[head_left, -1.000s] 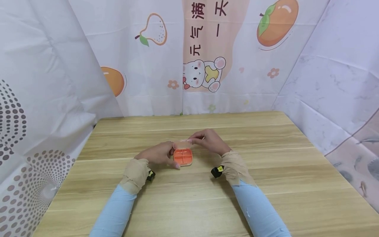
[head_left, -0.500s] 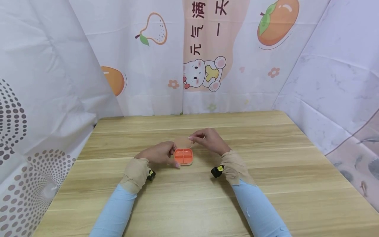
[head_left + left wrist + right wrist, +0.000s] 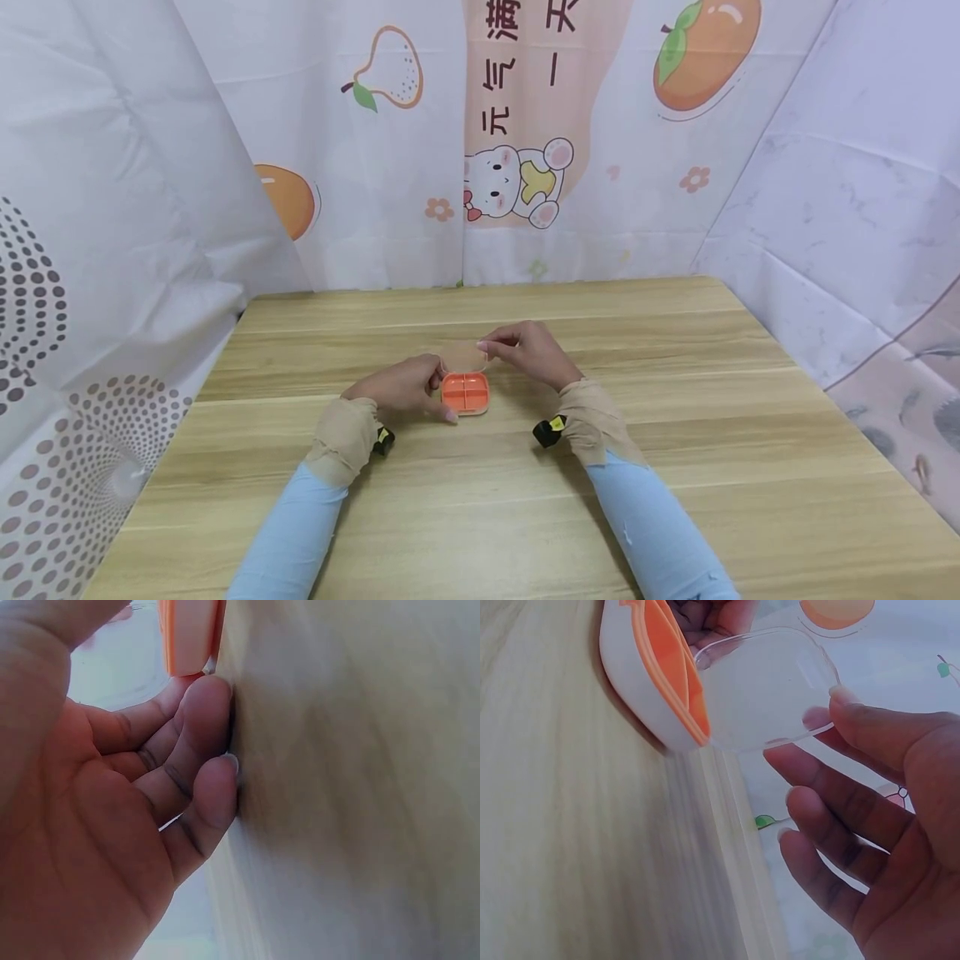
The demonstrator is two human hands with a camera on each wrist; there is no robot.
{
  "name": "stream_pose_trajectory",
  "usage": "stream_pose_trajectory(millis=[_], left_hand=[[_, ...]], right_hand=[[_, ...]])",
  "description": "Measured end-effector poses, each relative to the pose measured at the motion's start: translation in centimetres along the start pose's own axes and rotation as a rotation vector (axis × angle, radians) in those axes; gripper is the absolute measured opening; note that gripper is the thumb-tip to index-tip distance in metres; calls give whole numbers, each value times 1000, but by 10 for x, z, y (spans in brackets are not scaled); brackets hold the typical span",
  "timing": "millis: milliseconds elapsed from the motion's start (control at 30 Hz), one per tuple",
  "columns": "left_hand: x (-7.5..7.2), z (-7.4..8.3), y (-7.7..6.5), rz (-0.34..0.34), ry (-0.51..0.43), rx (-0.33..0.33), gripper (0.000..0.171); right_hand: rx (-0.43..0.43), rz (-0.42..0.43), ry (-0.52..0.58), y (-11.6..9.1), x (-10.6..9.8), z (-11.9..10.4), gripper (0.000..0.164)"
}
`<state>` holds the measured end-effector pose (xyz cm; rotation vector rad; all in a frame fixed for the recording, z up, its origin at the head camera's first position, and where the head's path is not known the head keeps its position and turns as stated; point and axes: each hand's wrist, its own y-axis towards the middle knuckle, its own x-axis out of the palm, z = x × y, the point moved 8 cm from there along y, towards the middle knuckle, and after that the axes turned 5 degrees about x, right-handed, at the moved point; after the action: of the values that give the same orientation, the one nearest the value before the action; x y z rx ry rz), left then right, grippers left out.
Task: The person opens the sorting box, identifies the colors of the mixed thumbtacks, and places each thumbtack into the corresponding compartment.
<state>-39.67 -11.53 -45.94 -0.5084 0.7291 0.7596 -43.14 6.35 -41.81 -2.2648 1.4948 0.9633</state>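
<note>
Orange four-compartment box [image 3: 465, 393] sits on the wooden table [image 3: 480, 508] between your hands, its clear lid [image 3: 462, 357] raised at the far side. Your left hand [image 3: 405, 386] curls about the box's left end, thumb at the near-left corner; your right hand [image 3: 532, 354] pinches the lid's right edge between thumb and forefinger. Pull too hard there and you could strain the far-side joint or tip the box, which looks light; braced only at its left end, it might also pivot. That thin edge could slip from your fingertips. Table edges in view lie well apart from the box, the far one backed by the curtain [image 3: 360, 192]; you have more room near and right.
</note>
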Motion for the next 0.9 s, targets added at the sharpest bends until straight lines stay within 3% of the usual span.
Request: stream_pose_trajectory(millis=[233,467,633,900], left_hand=[[0,-3,1,7,11,-5,65],[2,-4,2,3,12,15,64],[2,-1,1,4,-2,22,64],[1,3,-1,10,-15,38,62]], right_hand=[[18,3,-6,1,0,-1,31],[16,-61,-18,-1,-1,0,31],[11,-86,-42,-4,-14,7,30],[90,-67,16,-11,-42,27,32]])
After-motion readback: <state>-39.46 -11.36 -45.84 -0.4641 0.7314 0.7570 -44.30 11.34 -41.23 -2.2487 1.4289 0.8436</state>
